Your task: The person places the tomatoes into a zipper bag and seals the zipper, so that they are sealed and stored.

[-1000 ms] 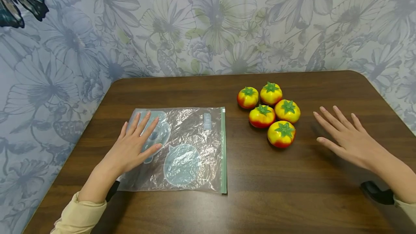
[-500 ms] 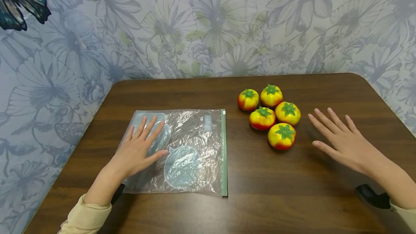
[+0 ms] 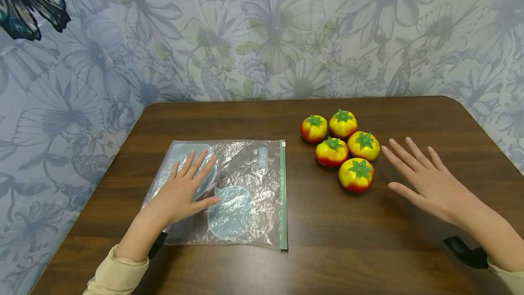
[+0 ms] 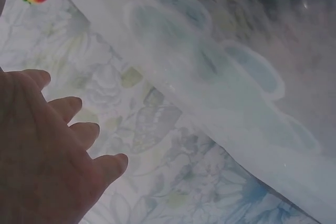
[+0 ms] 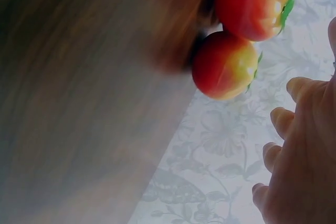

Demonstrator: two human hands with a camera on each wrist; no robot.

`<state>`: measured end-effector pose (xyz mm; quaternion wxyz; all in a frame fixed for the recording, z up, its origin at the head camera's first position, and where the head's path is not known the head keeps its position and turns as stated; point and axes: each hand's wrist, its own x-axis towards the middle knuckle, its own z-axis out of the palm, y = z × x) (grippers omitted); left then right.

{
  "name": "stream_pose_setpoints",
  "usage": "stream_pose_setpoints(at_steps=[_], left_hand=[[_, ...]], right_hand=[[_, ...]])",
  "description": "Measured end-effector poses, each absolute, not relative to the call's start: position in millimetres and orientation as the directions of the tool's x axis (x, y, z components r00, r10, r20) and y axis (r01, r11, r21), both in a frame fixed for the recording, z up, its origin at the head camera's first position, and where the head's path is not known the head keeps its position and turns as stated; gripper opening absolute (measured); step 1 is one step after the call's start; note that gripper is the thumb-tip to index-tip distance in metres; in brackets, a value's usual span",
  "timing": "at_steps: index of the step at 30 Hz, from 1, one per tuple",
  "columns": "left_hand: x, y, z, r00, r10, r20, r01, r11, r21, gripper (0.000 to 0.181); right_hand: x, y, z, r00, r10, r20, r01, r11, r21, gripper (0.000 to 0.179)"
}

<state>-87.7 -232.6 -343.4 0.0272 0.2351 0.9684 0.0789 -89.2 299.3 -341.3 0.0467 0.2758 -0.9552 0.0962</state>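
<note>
A clear zip bag with pale blue printed shapes and a green seal strip lies flat on the left half of the table. Over its left part is my left hand, fingers straight and spread, gripping nothing; the left wrist view shows the palm side apart from the bag. Several red-and-yellow toy tomatoes with green leafy tops stand clustered right of the bag. My right hand hovers just right of them, fingers spread, touching none. In the right wrist view, two tomatoes appear beyond the fingers.
The brown wooden table has rounded far corners and ends at a wall with floral wallpaper. Dark butterfly decorations show at the top of the head view. A black wrist band sits under the right wrist.
Both hands have drifted inward: the left one to the right over the bag, the right one leftward, closer to the tomatoes. The bag and the tomatoes stay in place.
</note>
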Motion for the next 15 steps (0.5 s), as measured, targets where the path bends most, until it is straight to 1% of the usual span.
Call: stream_pose_setpoints(at_steps=[8, 15], left_hand=[[-83.4, -223.2, -346.5, -0.864, 0.503, -0.016, 0.492, 0.851, 0.185, 0.095], [-86.0, -210.6, -351.8, -0.842, 0.539, -0.029, 0.523, 0.828, 0.203, 0.098]], right_hand=[[-80.8, 292.4, -337.6, -0.826, -0.538, 0.168, -0.561, 0.813, -0.158, 0.079], [-77.7, 283.1, -332.2, -0.807, -0.563, 0.179, -0.588, 0.793, -0.16, 0.078]])
